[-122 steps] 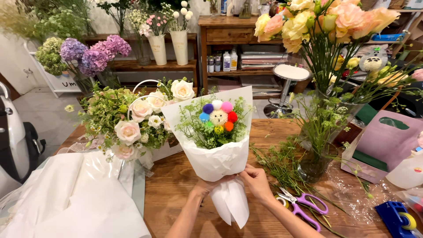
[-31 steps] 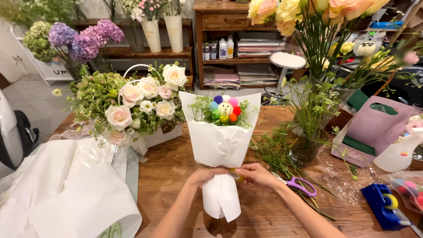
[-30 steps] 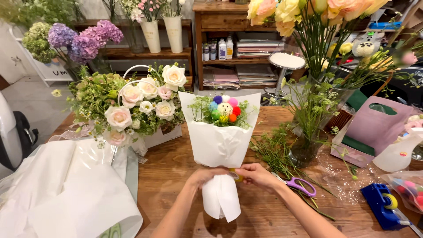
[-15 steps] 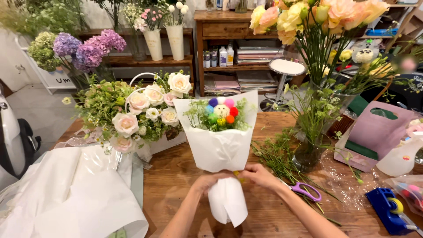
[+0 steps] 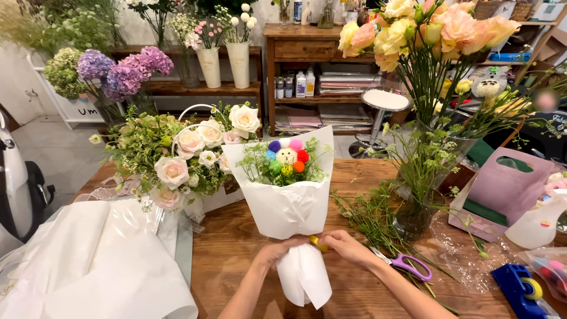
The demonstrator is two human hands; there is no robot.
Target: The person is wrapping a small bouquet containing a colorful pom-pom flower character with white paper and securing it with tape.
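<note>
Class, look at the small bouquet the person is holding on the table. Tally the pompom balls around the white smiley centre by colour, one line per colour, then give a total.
Pompoms in the white-wrapped bouquet, held at the neck by the left hand and right hand:
Blue: 1
Pink: 1
Red: 1
Orange: 1
Yellow: 1
Green: 1
Total: 6

Purple-handled scissors [image 5: 407, 266], a glass vase [image 5: 422, 201] of stems, and a pink bag [image 5: 502, 192] sit nearby.
</note>
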